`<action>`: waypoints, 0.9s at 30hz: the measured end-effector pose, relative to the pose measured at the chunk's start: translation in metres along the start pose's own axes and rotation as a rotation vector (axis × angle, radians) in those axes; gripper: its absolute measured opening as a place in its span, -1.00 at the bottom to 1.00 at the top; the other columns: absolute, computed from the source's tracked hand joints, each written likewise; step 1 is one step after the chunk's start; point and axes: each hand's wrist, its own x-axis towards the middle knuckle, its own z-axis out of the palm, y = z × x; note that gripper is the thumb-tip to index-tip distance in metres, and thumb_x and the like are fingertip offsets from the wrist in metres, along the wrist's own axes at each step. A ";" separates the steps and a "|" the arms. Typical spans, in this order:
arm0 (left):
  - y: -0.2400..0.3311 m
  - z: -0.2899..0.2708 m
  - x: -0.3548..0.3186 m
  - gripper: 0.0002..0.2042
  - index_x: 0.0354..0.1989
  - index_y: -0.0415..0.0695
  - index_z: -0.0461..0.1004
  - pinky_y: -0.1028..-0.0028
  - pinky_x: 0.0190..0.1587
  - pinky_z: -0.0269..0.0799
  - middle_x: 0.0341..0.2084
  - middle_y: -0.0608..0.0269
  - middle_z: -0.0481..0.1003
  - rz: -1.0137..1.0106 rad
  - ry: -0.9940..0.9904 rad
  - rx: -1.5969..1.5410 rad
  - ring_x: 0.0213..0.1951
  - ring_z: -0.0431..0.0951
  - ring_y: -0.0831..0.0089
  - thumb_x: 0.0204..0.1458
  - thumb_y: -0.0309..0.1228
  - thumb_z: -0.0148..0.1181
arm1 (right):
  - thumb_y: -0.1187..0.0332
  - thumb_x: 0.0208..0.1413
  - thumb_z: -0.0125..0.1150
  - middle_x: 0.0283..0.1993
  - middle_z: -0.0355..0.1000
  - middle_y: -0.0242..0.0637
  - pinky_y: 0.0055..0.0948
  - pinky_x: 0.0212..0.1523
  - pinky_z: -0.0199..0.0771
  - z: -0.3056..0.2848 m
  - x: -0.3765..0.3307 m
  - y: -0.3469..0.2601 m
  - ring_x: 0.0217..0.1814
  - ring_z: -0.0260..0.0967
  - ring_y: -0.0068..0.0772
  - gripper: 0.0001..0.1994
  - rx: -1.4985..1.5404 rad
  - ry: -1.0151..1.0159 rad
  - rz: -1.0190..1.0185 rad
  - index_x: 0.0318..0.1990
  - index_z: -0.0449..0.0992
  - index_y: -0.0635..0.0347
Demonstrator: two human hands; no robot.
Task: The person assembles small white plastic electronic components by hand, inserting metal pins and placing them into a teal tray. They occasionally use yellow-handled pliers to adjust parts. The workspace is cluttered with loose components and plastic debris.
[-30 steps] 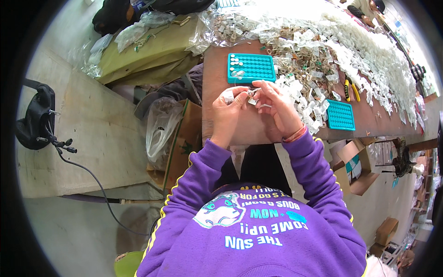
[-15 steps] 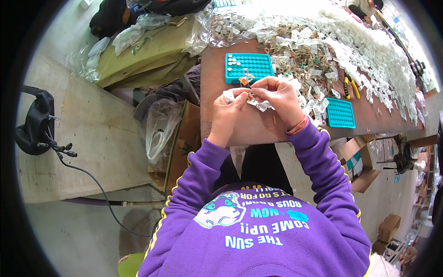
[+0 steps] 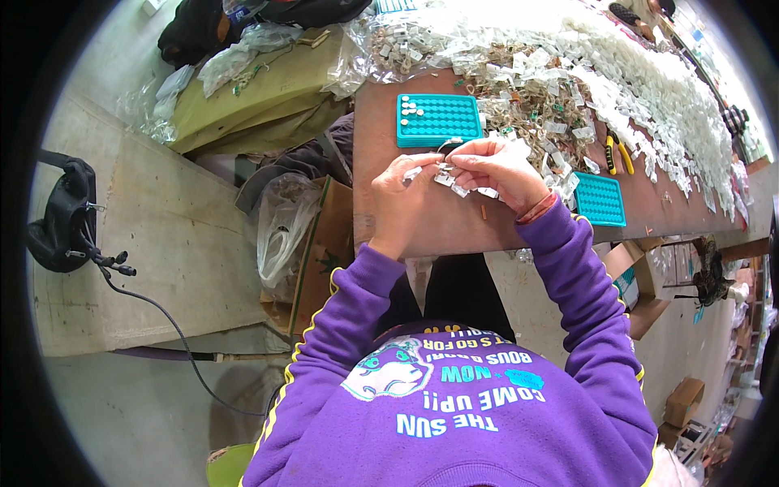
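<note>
My left hand point(image 3: 399, 195) and my right hand point(image 3: 505, 172) meet over the near edge of the brown table, fingertips pinched close together. A small thin curved piece point(image 3: 449, 144), dark and pale, sticks up between them; its kind is too small to tell. Against my left fingers lies a little white tag point(image 3: 412, 173). Several more white tags point(image 3: 459, 191) lie on the table under my right hand. Just beyond my fingers sits a teal tray point(image 3: 439, 140) with rows of pockets, several round white pieces in its left part.
A big heap of white tags and brownish strands point(image 3: 540, 89) covers the table's far side. Yellow-and-black pliers point(image 3: 618, 154) and a second teal tray point(image 3: 600, 199) lie to the right. At left are an open cardboard box point(image 3: 320, 243) and a plastic bag point(image 3: 284, 231).
My right hand has shifted slightly right and turned, its forearm moving right too. The orange bit and clear loop that stood above my fingertips no longer show; the thin curved piece shows there instead.
</note>
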 end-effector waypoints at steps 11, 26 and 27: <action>0.002 0.002 0.001 -0.87 -0.31 -0.24 0.57 0.51 -0.23 0.45 -0.41 0.20 0.59 -0.043 -0.084 0.057 -0.33 0.56 0.50 -0.01 -0.47 0.28 | 0.43 0.10 0.22 -0.44 0.47 -0.39 -0.69 -0.46 0.44 0.001 0.003 -0.011 -0.52 0.37 -0.70 -0.87 -0.088 0.094 -0.088 -0.25 0.54 0.31; -0.005 0.003 0.000 -0.88 -0.32 -0.21 0.57 0.55 -0.33 0.46 -0.50 0.26 0.58 -0.146 0.017 -0.022 -0.42 0.53 0.63 -0.03 -0.48 0.31 | 0.50 0.10 0.18 -0.53 0.47 -0.41 -0.68 -0.50 0.42 0.021 0.007 -0.007 -0.52 0.40 -0.72 -0.94 -0.726 0.205 -0.418 -0.33 0.55 0.31; -0.005 0.003 0.000 -0.88 -0.31 -0.21 0.57 0.56 -0.35 0.45 -0.50 0.28 0.58 -0.136 0.024 -0.027 -0.44 0.52 0.65 -0.02 -0.49 0.30 | 0.51 0.09 0.18 -0.53 0.47 -0.41 -0.68 -0.49 0.42 0.023 0.006 -0.007 -0.52 0.40 -0.72 -0.94 -0.770 0.211 -0.435 -0.33 0.55 0.31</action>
